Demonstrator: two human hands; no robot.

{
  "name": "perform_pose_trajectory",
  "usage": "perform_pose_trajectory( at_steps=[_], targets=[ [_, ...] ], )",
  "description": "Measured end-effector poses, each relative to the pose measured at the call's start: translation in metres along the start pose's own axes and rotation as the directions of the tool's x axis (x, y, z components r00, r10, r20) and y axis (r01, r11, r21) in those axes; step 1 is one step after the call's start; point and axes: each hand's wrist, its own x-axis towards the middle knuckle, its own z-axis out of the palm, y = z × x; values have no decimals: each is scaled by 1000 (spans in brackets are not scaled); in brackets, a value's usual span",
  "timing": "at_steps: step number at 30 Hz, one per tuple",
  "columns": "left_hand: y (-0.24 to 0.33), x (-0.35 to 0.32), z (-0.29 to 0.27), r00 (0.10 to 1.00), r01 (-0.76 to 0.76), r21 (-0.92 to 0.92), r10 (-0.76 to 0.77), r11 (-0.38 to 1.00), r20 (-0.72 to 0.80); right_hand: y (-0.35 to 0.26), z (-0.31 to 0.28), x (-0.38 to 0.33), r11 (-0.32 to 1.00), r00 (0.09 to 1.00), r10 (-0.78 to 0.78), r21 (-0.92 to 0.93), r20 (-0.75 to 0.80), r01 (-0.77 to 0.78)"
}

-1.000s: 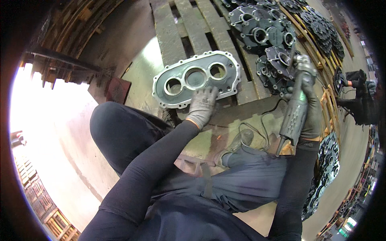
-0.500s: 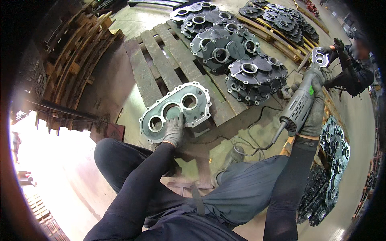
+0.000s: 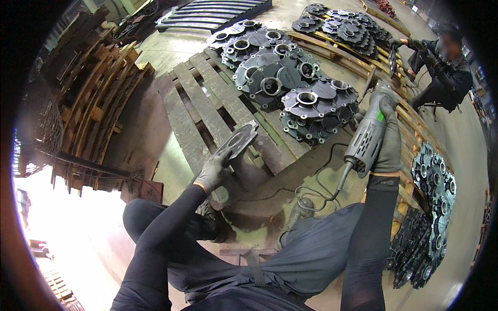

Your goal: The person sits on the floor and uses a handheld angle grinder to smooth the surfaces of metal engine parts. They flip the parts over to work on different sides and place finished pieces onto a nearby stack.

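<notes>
My left hand (image 3: 213, 172), in a grey glove, grips the edge of a metal housing cover (image 3: 241, 141) with large round holes. The cover is tilted nearly edge-on above the near part of a worn wooden pallet (image 3: 199, 85). On the right, my gloved right hand (image 3: 390, 145) is wrapped round the body of a grey angle grinder (image 3: 364, 142), its head pointing up and away. The grinder's cord (image 3: 337, 189) hangs from its lower end. Stacked dark covers (image 3: 321, 106) sit on the pallet's right side, between the two hands.
More covers (image 3: 433, 207) are piled at the right, and others (image 3: 345, 28) lie on a far pallet. Old wooden pallets (image 3: 96, 109) are stacked at the left. A co-worker (image 3: 446, 67) sits at the far right holding a dark part. Loops of cord lie by my foot.
The cover has turned from face-up to nearly edge-on, and my left hand now grips its edge. The grinder has shifted slightly left in the picture. The co-worker's part has turned too.
</notes>
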Motion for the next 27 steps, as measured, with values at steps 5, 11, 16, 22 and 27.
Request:
perform_pose_trajectory(
  at_steps=[5, 11, 16, 22, 27],
  targets=[
    [41, 19, -44, 941, 322, -620, -166, 716, 296, 1, 0, 1, 1000, 996, 28, -15, 81, -27],
    [116, 27, -71, 954, 287, -698, -129, 656, 270, 3, 5, 4, 999, 999, 29, -27, 35, -28],
    [184, 67, -100, 956, 225, -728, -1, 647, 295, 0, -10, 12, 999, 1000, 1, -37, 9, 0],
    [199, 184, -98, 655, -728, -246, 755, 641, 27, 3, -16, 27, 1000, 994, 13, 15, -111, -12],
    [276, 260, -82, 885, 66, -787, 328, 614, 330, 4, -30, 39, 999, 987, 41, 26, -157, -37]
  ],
)
